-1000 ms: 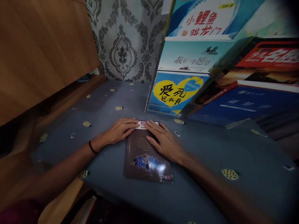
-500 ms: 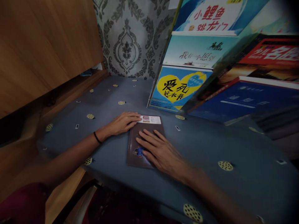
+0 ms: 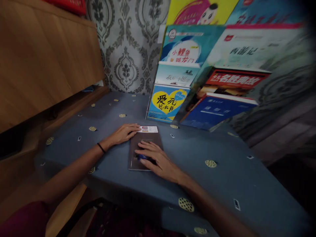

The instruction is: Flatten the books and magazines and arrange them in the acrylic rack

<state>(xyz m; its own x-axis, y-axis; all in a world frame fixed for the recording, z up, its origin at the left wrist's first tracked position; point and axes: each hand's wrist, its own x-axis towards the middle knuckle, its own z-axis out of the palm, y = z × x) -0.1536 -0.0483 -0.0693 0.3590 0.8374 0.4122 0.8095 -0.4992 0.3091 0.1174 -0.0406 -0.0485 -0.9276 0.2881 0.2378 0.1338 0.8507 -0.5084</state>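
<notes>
A dark brown notebook (image 3: 134, 141) lies closed on the blue tablecloth. Across its far end runs a white printed label (image 3: 153, 129), and a small blue shape on its cover shows partly between my fingers. My left hand (image 3: 123, 134), with a black band at the wrist, rests at the notebook's far left corner, its fingers stretched out and the tips on the label's left end. Over the right and middle of the cover lies my right hand (image 3: 158, 159), palm down with fingers spread, hiding part of the cover. Neither hand grips anything.
Behind the notebook, picture books (image 3: 168, 102) stand upright in rows, with a blue book (image 3: 214, 110) at the lower right. A wooden cabinet (image 3: 49, 56) is at the left, against patterned wallpaper (image 3: 125, 69). The tablecloth (image 3: 192, 184) drops over the near table edge.
The camera view has tilted up, so more of the book rows shows. My right hand has drawn in its fingers slightly on the cover; my left hand stays at the label.
</notes>
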